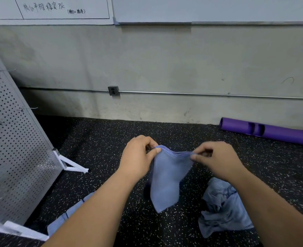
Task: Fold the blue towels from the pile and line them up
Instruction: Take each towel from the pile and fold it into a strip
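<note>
1. L hand: thumb & curled fingers pinch the top-left corner of a blue towel; edges there look stacked, several layers.
2. R hand: thumb & forefinger pinch the top-right corner of the same towel, other fingers curled in.
3. Towel hangs betw. both hands, top edge sagging slightly, lower end tapering to a point above the speckled black floor; can't tell if the tip touches it.
4. Both forearms reach fwd from the bottom of view, hands near each other at the same height, backs of hands toward the camera.
5. Crumpled pile of blue towels on the floor, below the R forearm, just right of the held towel.
6. More blue cloth lies flat under the L forearm, partly hidden.
7. Perforated metal panel leans at left; purple tube by the wall at right.
</note>
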Demonstrator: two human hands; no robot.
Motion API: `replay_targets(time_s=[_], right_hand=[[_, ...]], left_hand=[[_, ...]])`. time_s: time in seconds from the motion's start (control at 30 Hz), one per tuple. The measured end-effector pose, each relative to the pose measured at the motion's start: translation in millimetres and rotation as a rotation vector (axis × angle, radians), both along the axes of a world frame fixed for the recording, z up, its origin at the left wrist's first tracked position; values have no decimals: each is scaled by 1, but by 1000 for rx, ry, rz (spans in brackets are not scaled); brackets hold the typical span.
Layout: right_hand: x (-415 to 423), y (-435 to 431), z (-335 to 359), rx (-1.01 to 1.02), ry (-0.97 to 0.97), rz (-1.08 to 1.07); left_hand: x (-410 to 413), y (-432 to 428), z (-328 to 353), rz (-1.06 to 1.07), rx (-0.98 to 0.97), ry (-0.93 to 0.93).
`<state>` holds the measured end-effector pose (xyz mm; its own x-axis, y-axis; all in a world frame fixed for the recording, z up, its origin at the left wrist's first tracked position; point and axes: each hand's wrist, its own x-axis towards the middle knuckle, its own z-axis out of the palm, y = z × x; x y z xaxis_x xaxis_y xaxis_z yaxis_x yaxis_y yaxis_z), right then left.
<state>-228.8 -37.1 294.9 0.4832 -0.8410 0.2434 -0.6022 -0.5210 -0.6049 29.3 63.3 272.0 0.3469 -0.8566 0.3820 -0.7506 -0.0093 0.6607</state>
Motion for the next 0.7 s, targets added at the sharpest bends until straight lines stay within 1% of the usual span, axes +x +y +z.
replay_targets(time_s=[0.07, 0.1, 0.13, 0.2, 0.23, 0.27, 0.37, 0.47, 0.53, 0.7], right_hand=[[2, 1, 6, -78, -297, -63], [3, 1, 7, -99, -370, -69], [3, 1, 9, -98, -336, -44], [3, 0, 2, -22, -31, 25], [3, 1, -1, 30, 47, 22], [2, 0, -2, 54, 33, 5], [-1, -4, 1, 27, -200, -78], [-1, -3, 1, 61, -192, -74], [0, -1, 1, 94, -189, -64], [2, -2, 3, 195, -325, 16]], left_hand=[[2, 0, 0, 9, -16, 32], [2, 0, 1, 11, -28, 56], [2, 0, 2, 7, -30, 63], [1, 2, 2, 0, -8, 28], [1, 3, 2, 2, 6, 12], [1, 3, 2, 5, 17, 7], [3, 1, 1, 14, 15, 30], [1, 2, 4, 7, -7, 71], [-1, 3, 6, -5, -13, 145], [-2, -1, 3, -69, -30, 298]])
